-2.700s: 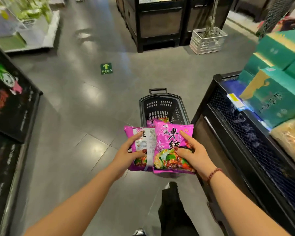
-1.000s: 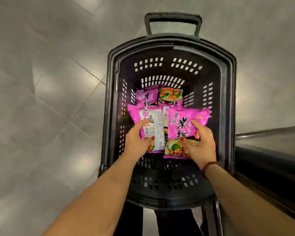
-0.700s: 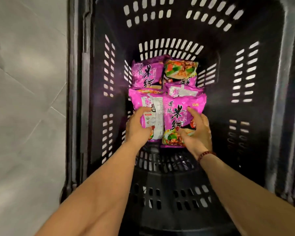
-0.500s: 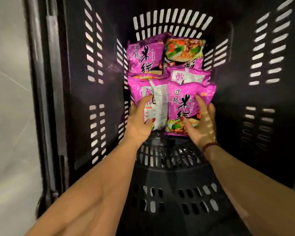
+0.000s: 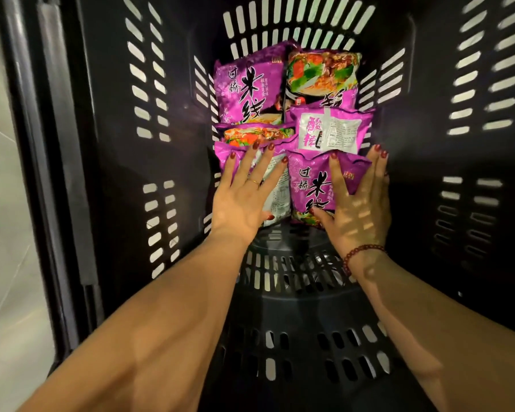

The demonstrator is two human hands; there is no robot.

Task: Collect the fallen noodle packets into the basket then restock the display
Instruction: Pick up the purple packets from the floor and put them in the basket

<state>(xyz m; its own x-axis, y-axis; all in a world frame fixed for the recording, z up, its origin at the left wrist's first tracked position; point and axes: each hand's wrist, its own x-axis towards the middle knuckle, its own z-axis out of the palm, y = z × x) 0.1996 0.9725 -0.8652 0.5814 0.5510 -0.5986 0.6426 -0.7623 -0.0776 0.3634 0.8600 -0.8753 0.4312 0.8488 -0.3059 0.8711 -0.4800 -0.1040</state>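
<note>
The person bends over a deep black basket point(image 5: 101, 144) with slotted walls, and both bare arms reach down to its bottom. Six purple noodle packets lie there in two rows, close together and partly overlapping. The left hand point(image 5: 244, 200) lies flat on the near left packet point(image 5: 278, 200), which shows its white printed back. Its fingers are straight and spread, and they pinch nothing. A thin ring point(image 5: 254, 182) sits on one of them. The right hand point(image 5: 357, 209) is also flat and spread, on the near right packet point(image 5: 309, 179), which lies face up with large black characters. The forefinger lies across this packet, the other fingers lie along its right edge, and the thumb touches its lower edge. A bracelet point(image 5: 360, 252) of dark red beads goes round the right wrist. Just behind the hands are the middle left packet point(image 5: 253, 133), of which only a strip with a food picture shows, and the middle right packet point(image 5: 330, 132), which is turned over so that a white label shows. The far left packet point(image 5: 247, 87) and the far right packet point(image 5: 321, 72) lie at the far wall of the basket. Stripes of light from the slots fall on the right hand. At the left edge, outside the basket, a strip of pale floor point(image 5: 6, 263) is visible.
</note>
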